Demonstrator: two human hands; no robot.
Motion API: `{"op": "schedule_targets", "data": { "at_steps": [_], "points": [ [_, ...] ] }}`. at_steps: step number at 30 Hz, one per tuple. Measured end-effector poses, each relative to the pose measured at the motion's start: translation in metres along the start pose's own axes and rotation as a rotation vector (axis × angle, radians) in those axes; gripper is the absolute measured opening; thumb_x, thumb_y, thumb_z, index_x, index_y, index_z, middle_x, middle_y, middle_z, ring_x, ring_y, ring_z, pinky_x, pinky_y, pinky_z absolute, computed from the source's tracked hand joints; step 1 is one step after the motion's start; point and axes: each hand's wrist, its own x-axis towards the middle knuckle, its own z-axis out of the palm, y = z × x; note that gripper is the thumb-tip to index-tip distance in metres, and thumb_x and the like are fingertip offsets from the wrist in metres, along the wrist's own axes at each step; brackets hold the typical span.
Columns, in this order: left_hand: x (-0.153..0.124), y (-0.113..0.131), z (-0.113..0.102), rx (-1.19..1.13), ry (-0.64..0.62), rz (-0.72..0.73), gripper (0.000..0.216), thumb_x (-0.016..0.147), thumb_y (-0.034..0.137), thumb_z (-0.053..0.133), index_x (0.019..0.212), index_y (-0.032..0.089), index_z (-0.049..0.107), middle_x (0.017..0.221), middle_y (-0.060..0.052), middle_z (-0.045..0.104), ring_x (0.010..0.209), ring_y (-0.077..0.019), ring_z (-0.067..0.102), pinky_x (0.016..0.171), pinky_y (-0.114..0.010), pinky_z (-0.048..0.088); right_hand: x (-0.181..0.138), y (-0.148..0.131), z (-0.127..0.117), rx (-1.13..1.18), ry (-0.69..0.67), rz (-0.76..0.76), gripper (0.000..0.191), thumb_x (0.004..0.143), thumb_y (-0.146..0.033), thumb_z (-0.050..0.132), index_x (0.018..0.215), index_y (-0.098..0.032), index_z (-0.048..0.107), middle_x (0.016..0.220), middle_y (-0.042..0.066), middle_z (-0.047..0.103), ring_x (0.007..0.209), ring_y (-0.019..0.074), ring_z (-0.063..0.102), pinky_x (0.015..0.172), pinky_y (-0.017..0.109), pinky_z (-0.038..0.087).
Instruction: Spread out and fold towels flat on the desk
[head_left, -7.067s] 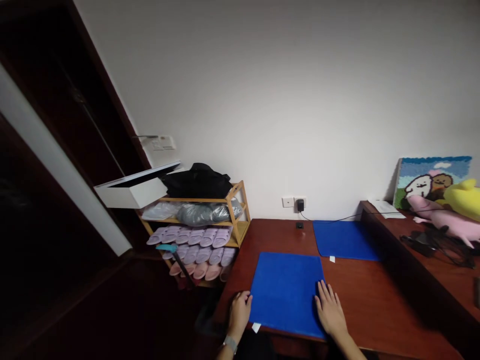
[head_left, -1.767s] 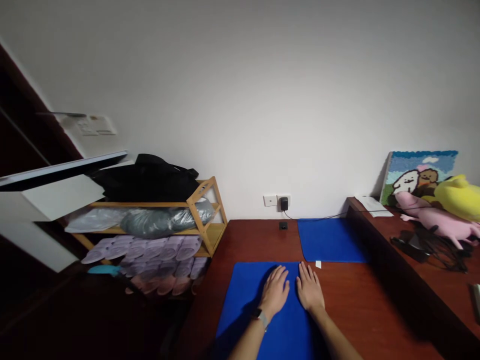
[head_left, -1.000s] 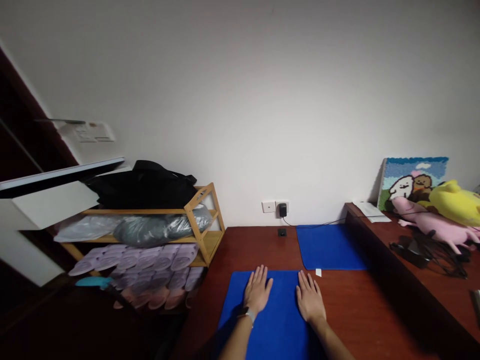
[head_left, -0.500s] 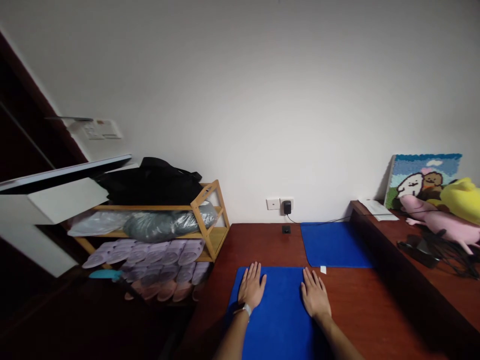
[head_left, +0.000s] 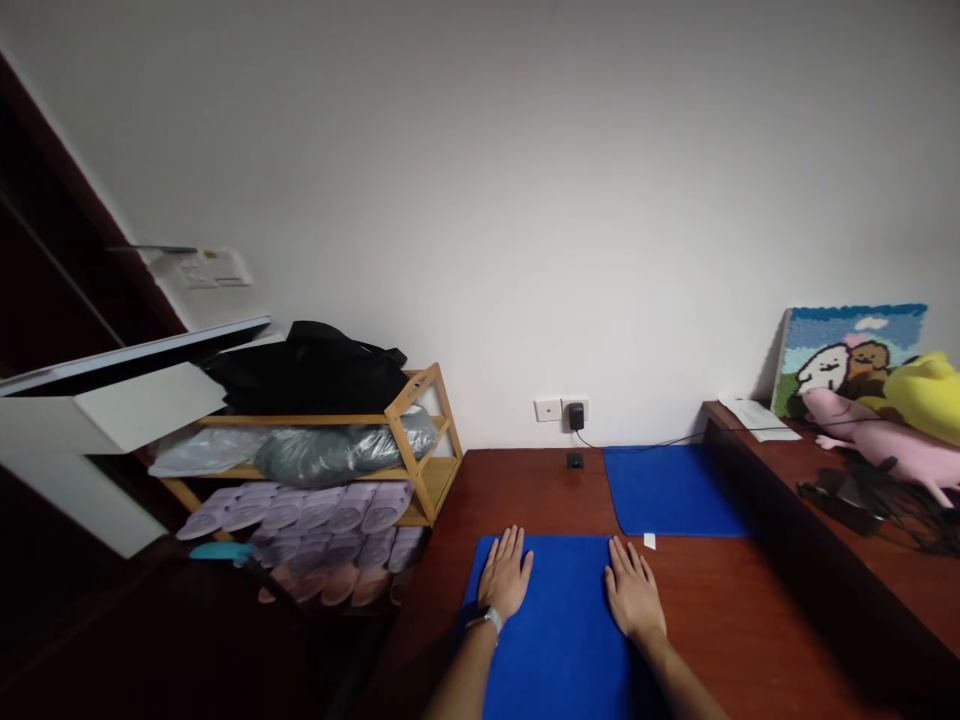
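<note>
While spread flat, lies bracketed left and right

Shows a rectangular bright-blue cloth mat [head_left: 564, 632] between left hand [head_left: 505, 580] and right hand [head_left: 634, 600], flat on the glossy reddish-brown wooden surface [head_left: 735, 620]. Rests both hands open, palms down, fingers straight and pointing away, gripping nothing: left on the cloth by the far-left corner, right along the right edge by the far-right corner. Looks about equally near to either. Cannot tell the long axis, with the near edge out of view. Shows wood left, right and beyond; nearly meets a smaller-looking blue cloth mat [head_left: 671, 492] past the far-right corner, short of a raised wooden ledge [head_left: 928, 592].
</note>
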Motion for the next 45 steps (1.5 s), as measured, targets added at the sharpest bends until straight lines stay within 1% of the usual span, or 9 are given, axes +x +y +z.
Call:
{"op": "schedule_targets", "data": {
  "at_steps": [8, 11, 15, 20, 23, 26, 36, 40, 45],
  "points": [
    [-0.017, -0.09, -0.012, 0.045, -0.008, -0.123, 0.064, 0.103, 0.049, 0.023, 0.159, 0.018, 0.03, 0.165, -0.007, 0.032, 0.153, -0.0239, 0.026, 0.125, -0.049, 0.023, 0.003, 0.004, 0.007, 0.007, 0.005, -0.008, 0.066, 0.101, -0.047, 0.012, 0.16, -0.019, 0.022, 0.167, -0.004, 0.022, 0.155, 0.0205, 0.014, 0.127, 0.04, 0.013],
    [-0.018, -0.096, -0.025, 0.047, 0.046, -0.183, 0.064, 0.104, 0.044, 0.02, 0.159, 0.012, 0.029, 0.165, -0.012, 0.031, 0.153, -0.0255, 0.026, 0.125, -0.049, 0.024, 0.003, 0.003, 0.009, 0.005, 0.002, -0.006, 0.066, 0.1, -0.047, 0.012, 0.16, -0.019, 0.021, 0.167, -0.004, 0.022, 0.156, 0.0206, 0.013, 0.127, 0.04, 0.012],
    [-0.01, -0.016, -0.027, -0.049, 0.195, -0.073, 0.062, 0.105, 0.037, 0.014, 0.16, 0.01, 0.021, 0.166, -0.014, 0.027, 0.154, -0.0271, 0.021, 0.126, -0.052, 0.024, 0.004, 0.003, 0.01, 0.01, -0.001, 0.0, 0.066, 0.1, -0.046, 0.012, 0.16, -0.019, 0.02, 0.167, -0.004, 0.02, 0.156, 0.02, 0.012, 0.127, 0.04, 0.011],
    [-0.019, 0.134, 0.006, -0.175, 0.043, 0.362, 0.058, 0.104, 0.047, 0.026, 0.161, 0.035, 0.019, 0.166, 0.007, 0.026, 0.153, -0.0178, 0.024, 0.129, -0.036, 0.023, 0.005, 0.007, 0.015, -0.035, -0.019, -0.036, 0.065, 0.098, -0.04, 0.022, 0.16, -0.02, 0.023, 0.168, -0.003, 0.017, 0.156, 0.0218, 0.01, 0.127, 0.041, 0.009],
    [-0.025, 0.163, 0.016, -0.221, -0.043, 0.35, 0.062, 0.104, 0.049, 0.015, 0.163, 0.029, 0.009, 0.167, 0.004, 0.019, 0.154, -0.0163, 0.019, 0.129, -0.035, 0.022, 0.004, 0.01, 0.017, -0.07, -0.025, -0.083, 0.066, 0.094, -0.036, 0.029, 0.159, -0.021, 0.027, 0.168, -0.003, 0.015, 0.156, 0.0221, 0.008, 0.127, 0.04, 0.007],
    [-0.024, 0.133, 0.008, -0.217, -0.077, 0.315, 0.061, 0.104, 0.05, 0.012, 0.162, 0.03, 0.015, 0.167, 0.003, 0.021, 0.155, -0.0204, 0.018, 0.13, -0.045, 0.02, 0.004, 0.007, 0.015, -0.059, -0.014, -0.039, 0.065, 0.098, -0.04, 0.019, 0.16, -0.018, 0.024, 0.167, -0.003, 0.019, 0.156, 0.0218, 0.012, 0.126, 0.041, 0.01],
    [-0.05, -0.07, -0.022, -0.068, -0.031, -0.137, 0.066, 0.104, 0.054, 0.021, 0.159, 0.019, 0.029, 0.166, -0.007, 0.027, 0.154, -0.0232, 0.023, 0.126, -0.05, 0.022, 0.0, -0.002, -0.001, 0.02, -0.017, 0.009, 0.067, 0.1, -0.045, 0.013, 0.16, -0.018, 0.02, 0.167, -0.004, 0.02, 0.156, 0.0199, 0.013, 0.127, 0.04, 0.011],
    [-0.084, -0.098, -0.01, -0.163, -0.062, -0.147, 0.063, 0.104, 0.048, 0.021, 0.159, 0.018, 0.031, 0.165, -0.007, 0.032, 0.153, -0.022, 0.024, 0.125, -0.048, 0.024, 0.001, -0.002, 0.003, 0.003, -0.005, 0.018, 0.066, 0.1, -0.045, 0.013, 0.16, -0.018, 0.021, 0.167, -0.004, 0.021, 0.156, 0.0193, 0.013, 0.127, 0.039, 0.011],
    [-0.112, -0.086, -0.01, -0.19, -0.009, -0.129, 0.06, 0.103, 0.05, 0.026, 0.159, 0.027, 0.031, 0.165, 0.0, 0.031, 0.153, -0.0209, 0.025, 0.126, -0.049, 0.023, 0.004, -0.001, 0.006, 0.006, -0.013, 0.011, 0.067, 0.1, -0.046, 0.013, 0.161, -0.019, 0.02, 0.168, -0.003, 0.02, 0.156, 0.0192, 0.012, 0.127, 0.039, 0.011]
  ]
}}
